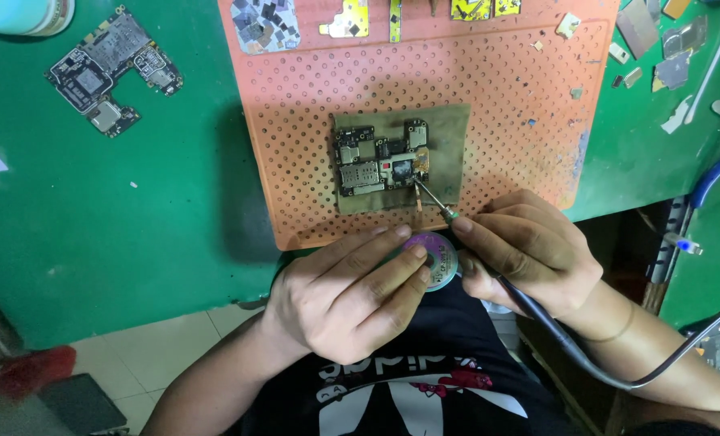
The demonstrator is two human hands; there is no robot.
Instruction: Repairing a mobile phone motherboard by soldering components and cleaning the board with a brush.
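**Inspector:** What did the circuit board [382, 165] look like?

**Assistant:** Small and dark, irregular in outline, studded with silver shield cans and one open black chip site. It lay flat on an olive cloth pad [449, 129], which sat on an orange perforated mat [311, 89] on the green bench [134, 218].

**Inspector:** And the hands?

**Assistant:** The right hand [529, 250] was closed around a soldering iron [433, 198], its tip touching the board's right edge beside a strip of copper braid [417, 198]. The left hand [352, 295] was curled, fingers gripping a round purple braid spool [439, 257] at the mat's near edge.

**Inspector:** Anything further out?

**Assistant:** A second board [111, 69] lay well apart, upper left.
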